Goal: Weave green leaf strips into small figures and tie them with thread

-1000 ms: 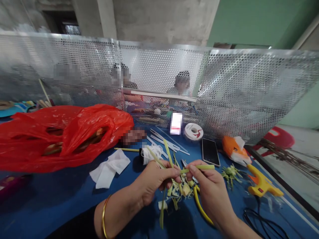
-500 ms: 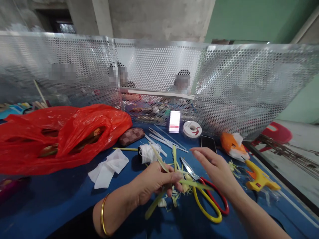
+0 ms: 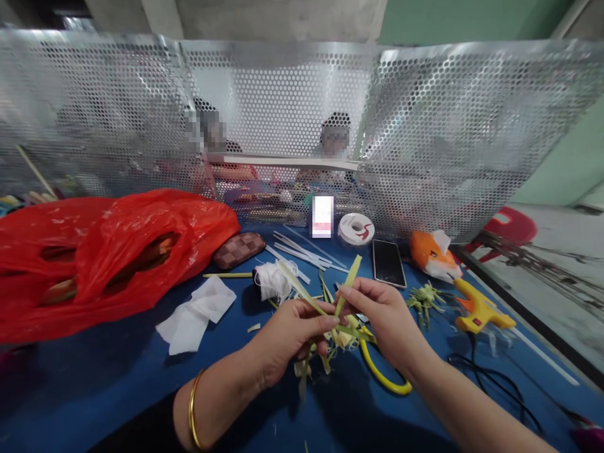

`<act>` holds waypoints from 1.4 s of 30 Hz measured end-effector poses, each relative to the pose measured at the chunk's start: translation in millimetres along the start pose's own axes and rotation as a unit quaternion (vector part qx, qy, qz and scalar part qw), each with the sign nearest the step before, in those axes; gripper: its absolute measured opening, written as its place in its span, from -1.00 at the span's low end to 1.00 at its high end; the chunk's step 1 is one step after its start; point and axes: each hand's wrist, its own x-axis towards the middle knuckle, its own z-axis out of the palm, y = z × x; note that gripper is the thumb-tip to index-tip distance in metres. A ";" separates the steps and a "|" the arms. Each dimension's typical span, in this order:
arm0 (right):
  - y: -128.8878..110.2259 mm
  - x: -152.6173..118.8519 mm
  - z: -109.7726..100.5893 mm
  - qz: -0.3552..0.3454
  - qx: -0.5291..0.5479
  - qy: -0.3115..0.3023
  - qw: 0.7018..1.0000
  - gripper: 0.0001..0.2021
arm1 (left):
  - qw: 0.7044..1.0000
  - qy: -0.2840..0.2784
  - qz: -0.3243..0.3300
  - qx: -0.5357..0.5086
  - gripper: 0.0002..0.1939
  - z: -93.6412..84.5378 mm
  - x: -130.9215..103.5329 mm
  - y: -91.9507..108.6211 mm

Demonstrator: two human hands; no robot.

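Over the blue table, my left hand (image 3: 295, 330) pinches several pale green leaf strips (image 3: 302, 289) where they cross one another. My right hand (image 3: 380, 314) closes thumb and fingers on an upright green leaf strip (image 3: 349, 283) that rises from the same crossing. Other strip ends stick out below and to the right of my fingers. Beneath my hands lie leaf scraps (image 3: 346, 336) and yellow-handled scissors (image 3: 384, 374), whose blades and second handle are mostly covered by my right hand. A spool of white thread (image 3: 274, 280) lies just beyond my left hand.
A red plastic bag (image 3: 117, 251) fills the left, near white tissue (image 3: 198, 314) and a checkered case (image 3: 240, 250). Behind are white strips (image 3: 302, 251), a ribbon roll (image 3: 356, 229) and a phone (image 3: 389, 263). At right lies a yellow glue gun (image 3: 481, 306). A perforated metal screen (image 3: 283, 100) stands behind.
My right hand has come left from above the scissors and now grips a leaf strip beside my left hand. The left hand keeps its pinch. The view has tilted down somewhat.
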 end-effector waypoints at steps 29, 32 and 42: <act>-2.0 5.5 -15.0 -0.150 -0.294 0.069 0.941 -0.80 | 0.998 0.008 -0.044 0.036 -0.80 6.6 2.9 -4.4; -8.3 4.0 -19.1 -0.279 -0.401 0.163 0.857 -0.63 | 0.998 0.001 -0.025 0.054 -0.83 7.8 1.9 -2.5; -6.3 -7.6 5.8 -0.135 -0.265 -0.081 0.951 -0.86 | 0.992 -0.093 -0.052 0.066 -0.89 4.1 0.4 -5.8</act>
